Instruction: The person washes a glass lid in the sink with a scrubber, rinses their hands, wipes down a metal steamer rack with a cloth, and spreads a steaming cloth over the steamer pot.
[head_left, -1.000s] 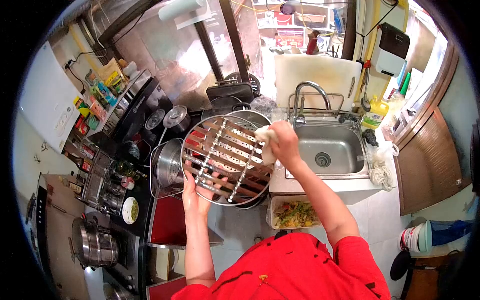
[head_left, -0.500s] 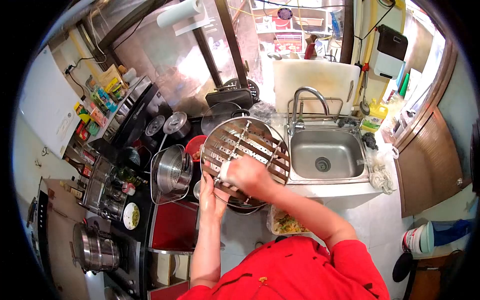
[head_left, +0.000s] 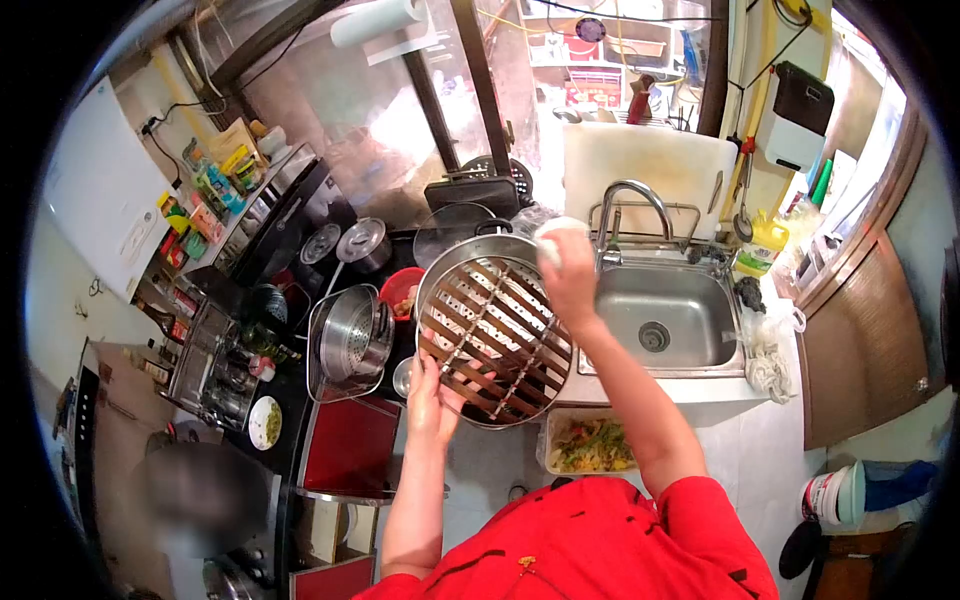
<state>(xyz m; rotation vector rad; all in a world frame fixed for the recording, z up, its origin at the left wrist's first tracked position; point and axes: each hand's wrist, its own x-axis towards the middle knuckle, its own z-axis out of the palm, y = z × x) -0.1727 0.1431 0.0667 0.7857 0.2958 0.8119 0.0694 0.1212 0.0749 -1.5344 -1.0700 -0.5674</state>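
Observation:
My left hand (head_left: 437, 398) grips the lower left rim of a round slatted rack (head_left: 497, 338), its fingers showing behind the slats. The rack is tilted toward me, with a large metal pot (head_left: 480, 250) partly hidden behind it. In my right hand (head_left: 570, 277) is a bunched white cloth (head_left: 562, 236), held up beyond the rack's upper right edge, left of the faucet (head_left: 640, 190). The cloth is apart from the rack.
To the right is a steel sink (head_left: 700, 310). A nested colander and pots (head_left: 352, 335) and a red bowl (head_left: 402, 285) stand left of the rack. Below the counter sits a bin of food scraps (head_left: 592, 445). A white bowl (head_left: 265, 422) lies further left.
My right hand with the cloth moved from the rack's right side across to its lower left, then up and away beyond its upper right edge. The rack shifted slightly right overall.

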